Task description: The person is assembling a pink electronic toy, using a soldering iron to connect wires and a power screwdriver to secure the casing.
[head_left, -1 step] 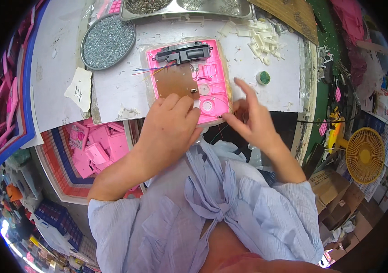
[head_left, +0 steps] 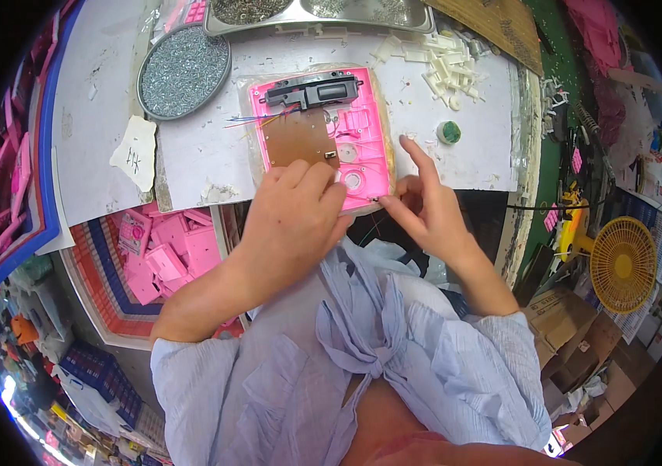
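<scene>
Resting on the near edge of the pink plastic housing (head_left: pixel 362 132), the left hand (head_left: pixel 292 221) presses down with curled fingers, holding nothing. The right hand (head_left: pixel 424 210) pinches a thin wire (head_left: pixel 380 201) at the housing's near right corner. The housing's long axis runs away across the desk (head_left: pixel 478 147), screw dish (head_left: pixel 183 71) beyond-left.

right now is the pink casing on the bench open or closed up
Open. The pink casing lies flat with its inside showing: a brown circuit board, thin wires and a black part are exposed, no cover on.
</scene>
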{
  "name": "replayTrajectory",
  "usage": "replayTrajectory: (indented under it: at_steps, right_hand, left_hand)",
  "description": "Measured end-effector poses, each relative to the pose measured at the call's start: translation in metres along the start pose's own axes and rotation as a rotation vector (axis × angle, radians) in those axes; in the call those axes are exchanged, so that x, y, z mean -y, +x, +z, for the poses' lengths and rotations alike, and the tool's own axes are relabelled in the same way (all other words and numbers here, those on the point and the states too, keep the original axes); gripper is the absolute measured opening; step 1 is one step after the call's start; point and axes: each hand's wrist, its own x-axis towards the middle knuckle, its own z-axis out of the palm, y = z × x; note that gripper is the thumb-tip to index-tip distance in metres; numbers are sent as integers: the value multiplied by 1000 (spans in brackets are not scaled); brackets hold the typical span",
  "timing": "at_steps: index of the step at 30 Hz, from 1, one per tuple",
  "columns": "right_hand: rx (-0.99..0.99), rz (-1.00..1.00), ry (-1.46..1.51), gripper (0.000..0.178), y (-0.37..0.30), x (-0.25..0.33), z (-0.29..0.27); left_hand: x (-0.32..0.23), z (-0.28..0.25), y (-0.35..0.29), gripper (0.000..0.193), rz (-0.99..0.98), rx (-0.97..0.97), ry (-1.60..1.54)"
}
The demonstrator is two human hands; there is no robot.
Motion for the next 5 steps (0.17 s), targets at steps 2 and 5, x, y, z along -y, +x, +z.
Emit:
replayTrajectory:
  at_steps: [2,5]
  right_hand:
    - [10,-47,49,82,-7,-1,1]
    - [181,-114,167,87,-21,6,-8]
  left_hand:
    - [-8,7,5,45,7,-51,-47]
    - [-8,26,9,56,91,34,-43]
